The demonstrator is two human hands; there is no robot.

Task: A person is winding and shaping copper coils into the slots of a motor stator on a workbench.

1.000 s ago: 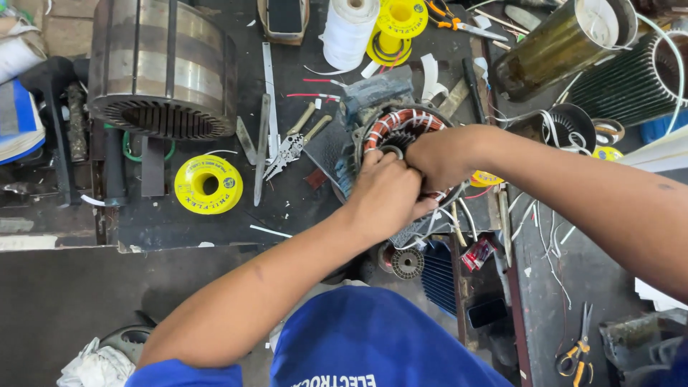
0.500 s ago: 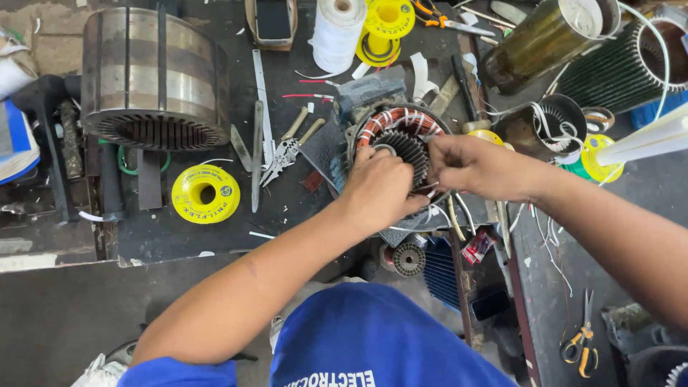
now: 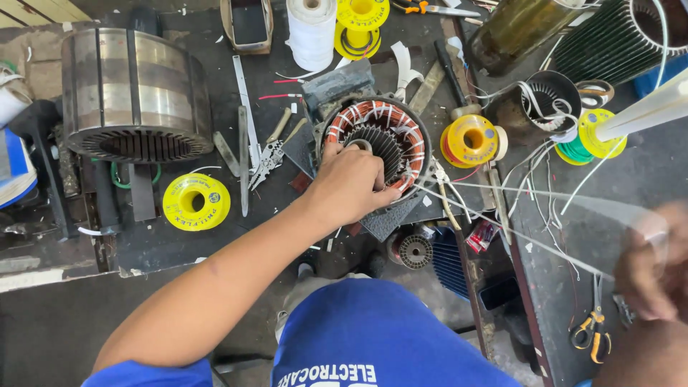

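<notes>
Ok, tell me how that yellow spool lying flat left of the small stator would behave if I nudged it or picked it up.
The yellow spool lies flat on its flange, so a nudge would probably slide it, not roll it. It looks like plastic with a hollow hub, so likely light and stiff. Set on edge, its round flanges would probably let it roll.

I look down on a dark, dirty tabletop [image 3: 179, 236] full of scratches and bits. Below its edge I see a grey concrete floor [image 3: 50, 330]. At the top left there are light wooden planks [image 3: 36, 10]. Bright, even light falls on everything.
</notes>
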